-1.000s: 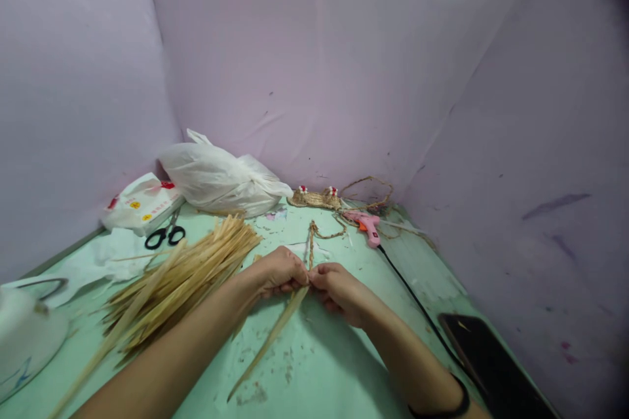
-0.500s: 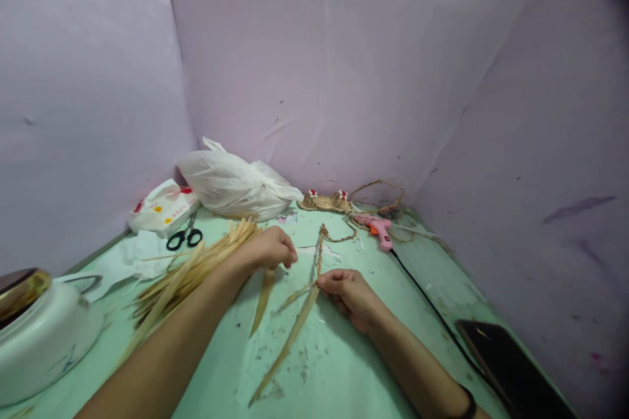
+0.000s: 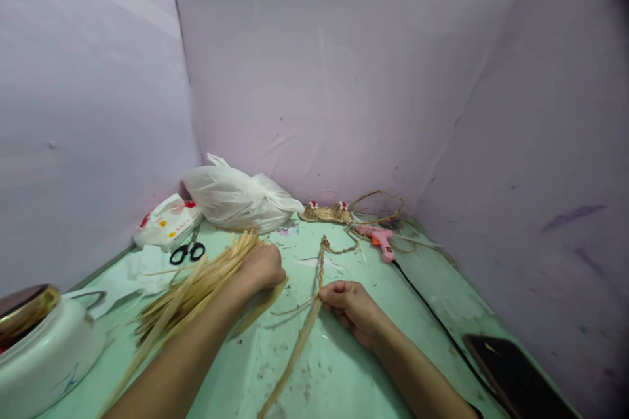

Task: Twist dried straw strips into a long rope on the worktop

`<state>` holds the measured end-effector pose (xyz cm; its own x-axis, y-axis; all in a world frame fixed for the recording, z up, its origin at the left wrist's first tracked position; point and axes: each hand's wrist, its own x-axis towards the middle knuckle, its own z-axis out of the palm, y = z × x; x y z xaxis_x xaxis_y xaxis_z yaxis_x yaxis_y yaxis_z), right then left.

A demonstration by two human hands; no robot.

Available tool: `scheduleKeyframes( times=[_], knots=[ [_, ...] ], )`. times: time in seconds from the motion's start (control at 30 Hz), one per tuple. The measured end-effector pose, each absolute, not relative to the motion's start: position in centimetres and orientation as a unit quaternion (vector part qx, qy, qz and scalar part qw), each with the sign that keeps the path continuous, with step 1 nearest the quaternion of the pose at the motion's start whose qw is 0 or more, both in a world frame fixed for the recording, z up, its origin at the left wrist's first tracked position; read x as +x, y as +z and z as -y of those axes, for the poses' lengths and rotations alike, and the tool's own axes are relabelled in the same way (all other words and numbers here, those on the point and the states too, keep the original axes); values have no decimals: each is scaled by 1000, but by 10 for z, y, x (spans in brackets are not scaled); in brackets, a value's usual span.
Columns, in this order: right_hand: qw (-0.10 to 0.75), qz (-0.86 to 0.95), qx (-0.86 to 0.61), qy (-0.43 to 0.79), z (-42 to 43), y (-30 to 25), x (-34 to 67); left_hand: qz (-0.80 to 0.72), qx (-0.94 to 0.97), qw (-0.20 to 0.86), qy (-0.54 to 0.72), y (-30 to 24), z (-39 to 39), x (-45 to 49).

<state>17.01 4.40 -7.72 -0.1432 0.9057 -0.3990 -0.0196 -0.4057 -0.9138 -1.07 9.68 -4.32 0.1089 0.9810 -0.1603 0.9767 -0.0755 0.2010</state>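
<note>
The right hand [image 3: 351,308] has thumb and index finger clamped together on the lower end of a twisted straw cord [image 3: 321,270]. The cord lies at the middle of the green tabletop [image 3: 358,386], its finished length pointing away from the person. Below the grip point, one long flat strand [image 3: 295,348] extends toward the near edge of the view, and one thin strand [image 3: 292,308] points left.

The left hand [image 3: 264,266] is positioned at the right side of a bundle of dried straw strips [image 3: 196,298], palm down with fingers curled. The fingertips are hidden; whether they are closed on a strip cannot be determined. A loose wide strip [image 3: 263,308] lies just below this hand.

Surrounding items: black-handled scissors [image 3: 188,253] lie beyond the bundle, near a tissue pack [image 3: 170,224]. A knotted white plastic bag [image 3: 240,198] rests against the rear partition [image 3: 314,91]. To its right sits a woven straw piece [image 3: 325,213] with red-and-white bead clusters. A pink glue gun [image 3: 382,240] lies right of the cord; its black cable [image 3: 427,304] runs toward a dark smartphone [image 3: 521,376]. A white pot [image 3: 54,357] stands at far left.
</note>
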Motion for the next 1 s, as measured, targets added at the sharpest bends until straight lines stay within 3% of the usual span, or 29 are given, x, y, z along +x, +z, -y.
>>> scheduleKeyframes(
  times=[0.1,0.27,0.33,0.53,0.6,1.0],
  knots=[
    [363,412,-540,637,-45,-79,170,-638,753,163,13,-45,-97,-10],
    [359,405,-549,638,-46,-78,169,-663,742,103,-15,-41,-91,-4],
    [357,406,-553,634,-45,-78,169,-661,740,126,-10,-39,-89,-2],
    [360,420,-556,621,-45,-79,170,-557,694,442,111,-29,-83,5],
    [363,420,-555,620,-45,-80,170,-532,673,498,131,-28,-79,10],
    [357,404,-556,632,-43,-70,170,-596,658,454,83,-44,-84,12]
  ],
)
